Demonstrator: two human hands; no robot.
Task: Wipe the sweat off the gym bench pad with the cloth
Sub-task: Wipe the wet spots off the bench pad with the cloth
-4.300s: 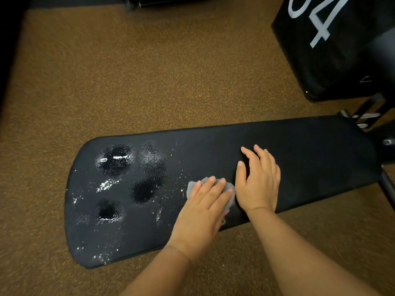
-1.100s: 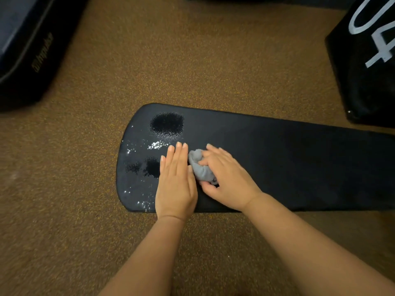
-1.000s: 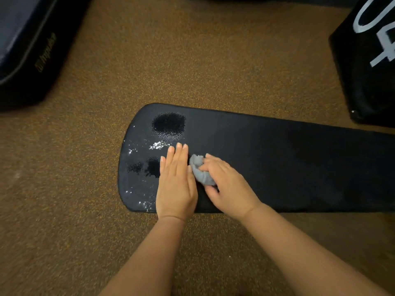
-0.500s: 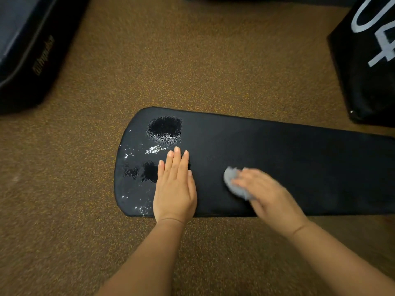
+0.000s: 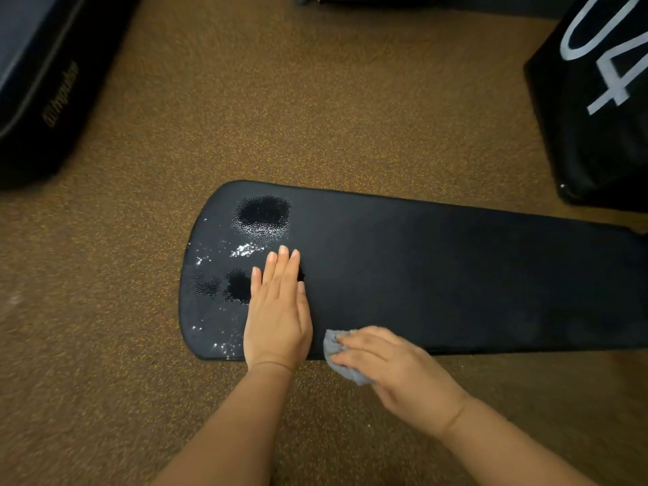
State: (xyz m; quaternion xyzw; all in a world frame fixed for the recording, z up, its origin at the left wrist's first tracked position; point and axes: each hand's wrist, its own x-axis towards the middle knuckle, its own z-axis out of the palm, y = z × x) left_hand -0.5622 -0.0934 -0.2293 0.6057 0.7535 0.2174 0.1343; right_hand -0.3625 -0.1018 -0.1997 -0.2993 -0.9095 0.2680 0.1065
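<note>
While the left hand (image 5: 277, 310) lies flat on the bench pad (image 5: 438, 275), fingers straight and close together and holding nothing, the right hand (image 5: 389, 366) has its fingers curled over the bunched grey cloth (image 5: 338, 356) at the pad's near edge, partly off it. Sweat shows only at the rounded left end: 1 large beaded patch (image 5: 262, 215) near the far edge, a smaller dark patch (image 5: 238, 285) just beside the left fingers, and scattered droplets toward the near corner. To do this step well, carry the cloth left past the bracing hand and press it flat, with overlapping strokes. Readable writing: white "04" on the black block (image 5: 596, 82), and a faint logo on the dark mat (image 5: 52, 82), too blurred to read.
</note>
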